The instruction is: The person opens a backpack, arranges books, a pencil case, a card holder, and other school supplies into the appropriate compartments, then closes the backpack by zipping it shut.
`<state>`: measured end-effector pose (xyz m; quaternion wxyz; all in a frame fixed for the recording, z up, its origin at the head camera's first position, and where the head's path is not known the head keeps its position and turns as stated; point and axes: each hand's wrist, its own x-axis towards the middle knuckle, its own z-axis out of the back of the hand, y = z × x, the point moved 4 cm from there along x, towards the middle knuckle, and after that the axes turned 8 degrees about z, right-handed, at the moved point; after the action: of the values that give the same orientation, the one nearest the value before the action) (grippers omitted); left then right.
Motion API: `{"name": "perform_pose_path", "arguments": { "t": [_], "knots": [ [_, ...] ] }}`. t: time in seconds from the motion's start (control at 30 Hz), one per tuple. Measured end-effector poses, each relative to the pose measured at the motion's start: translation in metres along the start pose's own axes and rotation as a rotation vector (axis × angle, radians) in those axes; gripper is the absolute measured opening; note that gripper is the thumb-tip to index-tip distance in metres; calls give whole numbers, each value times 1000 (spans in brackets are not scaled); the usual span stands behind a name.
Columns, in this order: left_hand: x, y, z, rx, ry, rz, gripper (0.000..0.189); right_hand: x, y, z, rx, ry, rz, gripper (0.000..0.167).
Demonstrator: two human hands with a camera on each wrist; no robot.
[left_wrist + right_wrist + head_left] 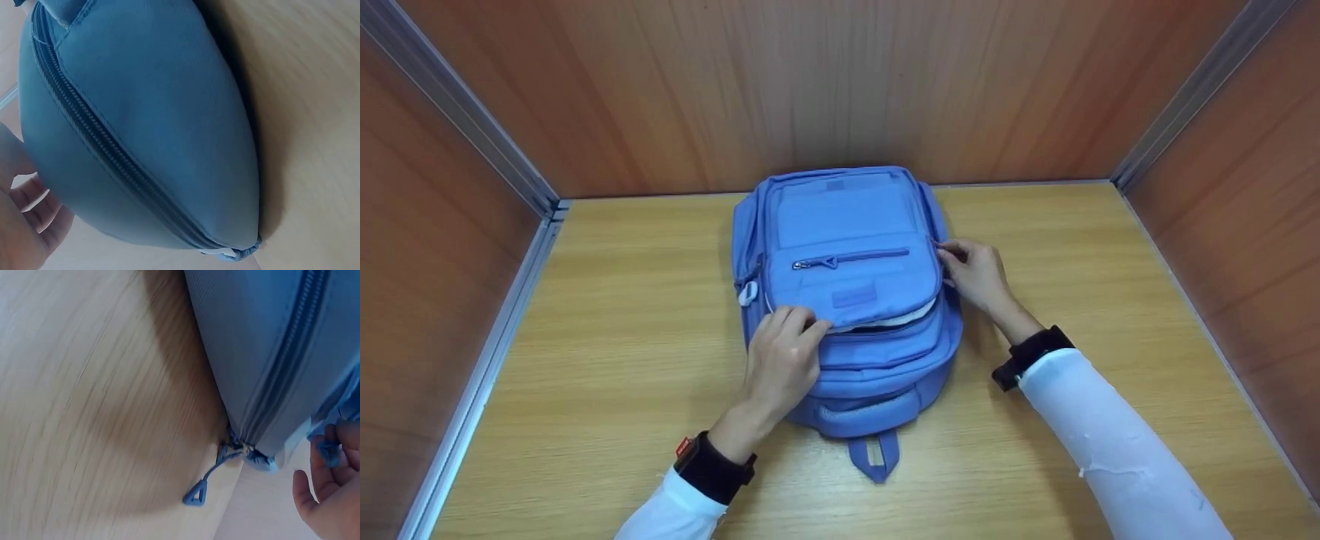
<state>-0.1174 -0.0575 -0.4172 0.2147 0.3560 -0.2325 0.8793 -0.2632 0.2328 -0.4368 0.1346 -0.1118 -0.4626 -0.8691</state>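
Note:
A blue backpack (851, 202) lies on the table with its top handle (870, 414) toward the person. Its front pocket is partly unzipped, and a pale lining (889, 321) shows in the gap. My left hand (784, 352) pinches the edge of that pocket's flap near its left corner; in the left wrist view its fingers (42, 211) bend against the bag's far side. At the bag's right side, my right hand (976, 276) pinches a blue zipper pull (329, 453), which shows between the fingers in the right wrist view.
Another zipper pull (195, 493) dangles from the side zipper over the wooden table (622, 337). A hanging loop (876, 457) sticks out below the handle. Wood panels (840, 90) wall in the back and both sides, with metal strips (472, 390) along the edges.

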Motion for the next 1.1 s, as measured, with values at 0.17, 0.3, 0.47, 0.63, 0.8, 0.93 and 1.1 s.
{"name": "perform_pose_path", "arguments": {
  "t": [0.17, 0.3, 0.47, 0.63, 0.8, 0.93, 1.1],
  "knots": [
    [-2, 2, -5, 0, -3, -3, 21, -6, 6, 12, -93, -55, 100, 15],
    [-2, 5, -9, 9, -5, -3, 19, -16, 12, 16, -168, -62, 175, 13],
    [-2, 7, -9, 5, -3, 7, 20, -29, 20, 17, -214, -63, 234, 12],
    [-2, 7, -6, -8, -24, 7, 21, -43, 28, 18, -250, -60, 277, 11],
    [-2, 7, -4, -16, -51, 4, 21, -59, 34, 20, -245, -64, 282, 9],
    [-2, 8, -3, -21, -65, 10, 20, -73, 40, 20, -214, -57, 260, 9],
    [-2, 7, -4, -26, -77, 7, 19, -91, 48, 17, -169, -47, 254, 7]
  ]
}}
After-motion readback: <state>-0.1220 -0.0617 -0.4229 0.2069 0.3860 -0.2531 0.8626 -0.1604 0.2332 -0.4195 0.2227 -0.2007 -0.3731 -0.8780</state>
